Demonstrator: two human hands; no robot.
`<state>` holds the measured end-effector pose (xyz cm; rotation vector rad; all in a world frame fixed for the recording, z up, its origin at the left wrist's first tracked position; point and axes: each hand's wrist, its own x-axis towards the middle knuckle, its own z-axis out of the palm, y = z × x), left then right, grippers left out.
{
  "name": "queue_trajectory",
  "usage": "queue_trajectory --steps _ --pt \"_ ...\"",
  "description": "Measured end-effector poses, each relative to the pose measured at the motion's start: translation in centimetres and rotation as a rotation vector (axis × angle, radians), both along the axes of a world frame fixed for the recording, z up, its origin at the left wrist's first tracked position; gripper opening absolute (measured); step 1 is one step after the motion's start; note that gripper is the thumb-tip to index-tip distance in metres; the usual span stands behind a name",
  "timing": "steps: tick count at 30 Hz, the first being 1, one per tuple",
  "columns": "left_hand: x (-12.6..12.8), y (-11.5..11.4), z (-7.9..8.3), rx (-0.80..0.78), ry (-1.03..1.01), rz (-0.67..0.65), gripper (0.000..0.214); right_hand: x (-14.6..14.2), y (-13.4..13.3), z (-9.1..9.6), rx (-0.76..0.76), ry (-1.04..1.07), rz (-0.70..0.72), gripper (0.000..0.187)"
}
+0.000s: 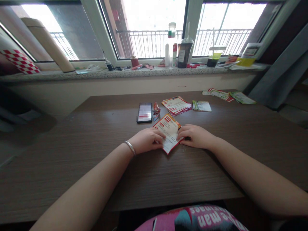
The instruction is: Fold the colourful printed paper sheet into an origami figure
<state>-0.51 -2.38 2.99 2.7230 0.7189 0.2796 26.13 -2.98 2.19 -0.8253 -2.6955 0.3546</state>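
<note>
A red and white printed paper leaflet (168,131) lies on the brown wooden table (96,154), turned like a diamond. My left hand (146,140), with a silver bracelet on its wrist, presses the leaflet's left edge with curled fingers. My right hand (196,136) pinches the right edge, fingers bent onto the paper. Both hands rest on the table and hold the same sheet between them.
Behind the leaflet lie a black phone (144,113), a small folded paper piece (156,111), a stack of leaflets (176,105) and more flyers (201,106) at the far right (228,95). The windowsill (120,73) carries a dark drink cup (184,54), bottles and small items.
</note>
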Motion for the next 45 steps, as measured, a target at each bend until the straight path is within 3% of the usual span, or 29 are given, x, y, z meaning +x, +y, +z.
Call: queue_trajectory --steps 4,13,20,25,31,35,37,41,45 --pt "0.2 -0.2 -0.3 -0.026 -0.012 0.005 0.007 -0.2 -0.1 -0.1 0.001 0.018 0.04 0.018" --pt "0.1 -0.3 -0.2 0.046 0.022 0.023 0.03 -0.3 0.0 -0.3 -0.011 0.027 0.022 0.014" --pt "0.3 -0.6 0.3 0.038 0.039 0.08 0.021 -0.8 -0.2 -0.7 -0.031 0.066 -0.075 0.013" --pt "0.5 -0.8 0.9 -0.019 0.012 0.086 0.025 -1.0 0.1 -1.2 -0.118 0.132 -0.17 0.013" --pt "1.0 -1.2 0.7 0.019 0.006 0.127 0.03 -1.5 0.1 -1.4 -0.25 0.182 -0.254 0.016" --pt "1.4 -1.4 0.4 0.01 -0.046 0.169 0.037 -2.0 -0.3 -1.2 -0.273 0.181 -0.228 0.015" --pt "1.6 -1.4 0.2 -0.026 -0.081 0.215 0.032 -2.1 -0.3 -1.0 -0.29 0.178 -0.221 0.015" --pt "1.8 -1.4 -0.2 -0.109 -0.157 0.43 0.022 -2.2 -0.2 -1.0 -0.308 0.175 -0.223 0.016" --pt "1.9 -1.2 -0.6 -0.072 -0.139 0.468 0.017 -2.3 -0.1 -1.1 -0.305 0.182 -0.239 0.015"
